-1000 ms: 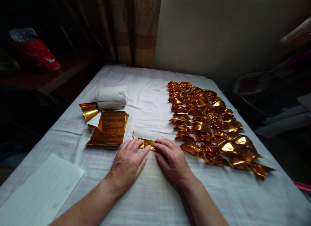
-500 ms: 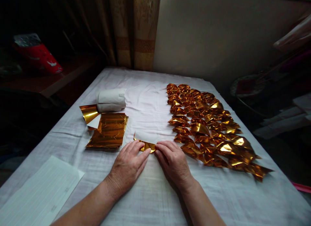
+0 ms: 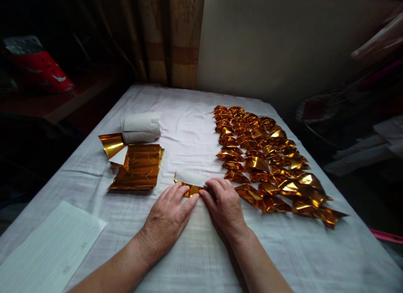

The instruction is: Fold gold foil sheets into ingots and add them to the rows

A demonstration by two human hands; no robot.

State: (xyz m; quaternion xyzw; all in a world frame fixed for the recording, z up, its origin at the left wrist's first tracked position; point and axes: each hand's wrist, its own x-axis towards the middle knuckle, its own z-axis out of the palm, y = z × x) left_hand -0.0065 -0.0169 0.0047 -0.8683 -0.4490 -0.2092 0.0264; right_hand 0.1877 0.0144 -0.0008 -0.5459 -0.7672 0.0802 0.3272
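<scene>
A small sheet of gold foil paper [image 3: 192, 189] lies on the cloth between my hands, its near edge folded over in gold and its white back showing beyond. My left hand [image 3: 170, 207] presses on the left part of the fold, fingertips on top and thumb along the near edge. At the right end, my right hand [image 3: 225, 202] pinches the fold between thumb and fingers. Just left of my hands sits a stack of gold foil sheets [image 3: 138, 167]. To the right stand several rows of folded gold foil pieces [image 3: 256, 163], shaped like ingots.
A white-wrapped roll [image 3: 141, 127] lies behind the stack, with a curled gold sheet [image 3: 112, 145] beside it. A pale lined paper [image 3: 47, 247] rests at the front left of the white cloth [image 3: 185, 125]. On a side shelf stands a red container [image 3: 40, 70].
My right thumb and fingers have spread a little apart at the fold's right end, and more of the sheet's white back shows. My left hand stays almost in place. The view has shifted slightly.
</scene>
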